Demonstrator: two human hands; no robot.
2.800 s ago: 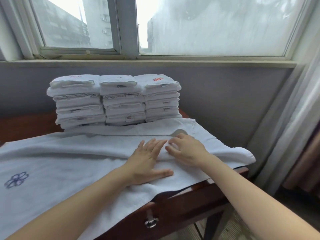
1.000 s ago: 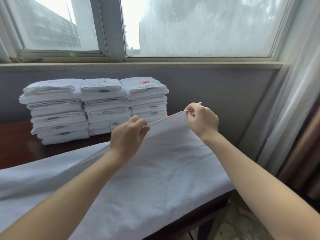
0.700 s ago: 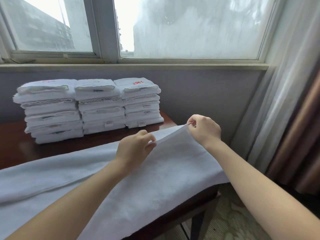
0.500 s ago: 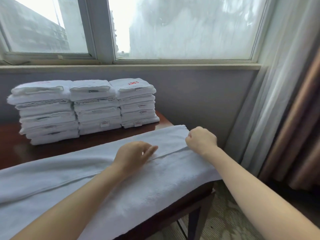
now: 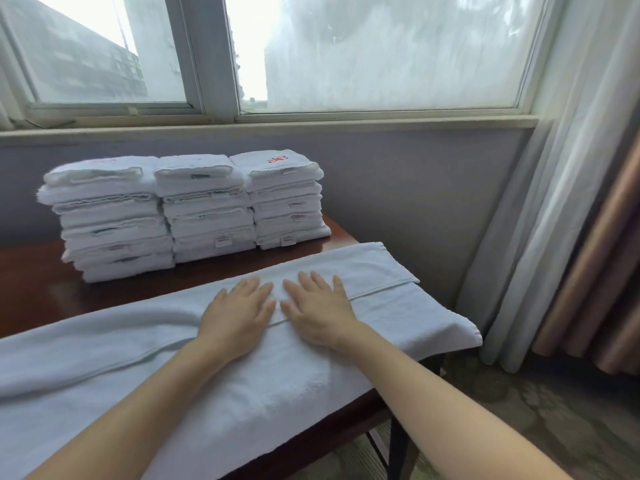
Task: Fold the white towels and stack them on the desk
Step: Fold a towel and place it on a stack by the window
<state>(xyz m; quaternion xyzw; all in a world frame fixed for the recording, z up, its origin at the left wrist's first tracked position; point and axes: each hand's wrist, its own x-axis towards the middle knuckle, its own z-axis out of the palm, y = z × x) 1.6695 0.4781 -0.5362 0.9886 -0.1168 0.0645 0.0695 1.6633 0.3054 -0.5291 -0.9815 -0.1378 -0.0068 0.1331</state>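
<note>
Towel [image 5: 194, 372], white terry, long, laid lengthwise across the near side of the desk [image 5: 31, 292]; far edge folded over toward the middle, leaving a straight hemmed seam. Left hand [image 5: 239, 313] and right hand [image 5: 317, 308], side by side, palms down on the fold, fingers straight and flat, gripping nothing. Desk: dark polished wood. Folded towels [image 5: 187, 209], three stacks side by side at the back of the desk, thick rectangular pads, small labels showing, red emblem on the rightmost top. Curtain [image 5: 554, 188], sheer, pleated, at right.
</note>
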